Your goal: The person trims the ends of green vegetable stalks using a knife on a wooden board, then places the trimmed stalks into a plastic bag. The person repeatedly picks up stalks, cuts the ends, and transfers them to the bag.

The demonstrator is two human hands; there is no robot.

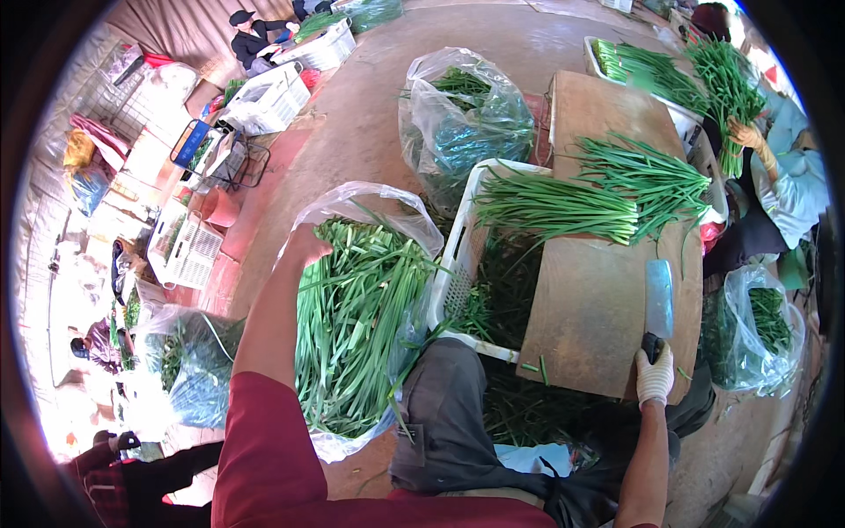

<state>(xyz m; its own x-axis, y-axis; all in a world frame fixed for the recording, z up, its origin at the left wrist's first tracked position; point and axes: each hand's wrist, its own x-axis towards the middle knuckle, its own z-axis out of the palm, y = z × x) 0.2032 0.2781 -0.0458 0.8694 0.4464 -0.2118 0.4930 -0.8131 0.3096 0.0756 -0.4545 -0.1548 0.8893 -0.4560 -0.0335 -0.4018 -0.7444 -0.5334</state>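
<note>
My left hand [313,245], bare, reaches to the top edge of a clear plastic bag full of loose green chives [370,317]; its fingers are partly hidden, so its grip cannot be told. In a striped knit glove, my right hand [655,373] holds the dark handle of a cleaver [659,297], whose broad blade rests over a wooden board [594,297]. Beyond the blade, a bundle of garlic chives [561,208] lies across the board and a white plastic crate [455,264]. A second bundle [650,178] is beside it. Small cut pieces [543,369] are at the board's near left.
A filled plastic bag [465,125] stands beyond the crate. Across the board, a co-worker's gloved hand [746,135] holds a chive bundle [726,79]. Another bag of greens [756,330] stands at right. Several crates and other people are farther left.
</note>
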